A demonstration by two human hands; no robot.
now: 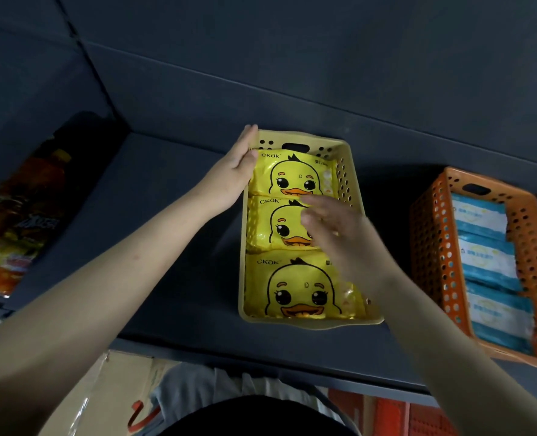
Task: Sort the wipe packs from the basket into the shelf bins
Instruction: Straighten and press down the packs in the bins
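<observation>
Yellow duck-print packs (pixel 292 177), orange bin (pixel 431 247)

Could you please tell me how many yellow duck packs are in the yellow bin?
3, in a row in the yellow bin: back pack, middle pack partly behind the right hand, front pack. Others may lie hidden underneath.

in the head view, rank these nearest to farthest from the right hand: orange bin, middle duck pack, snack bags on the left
1. Middle duck pack, in the yellow bin, directly under the right hand.
2. Orange bin, off to the right.
3. Snack bags, at the far left.
</observation>
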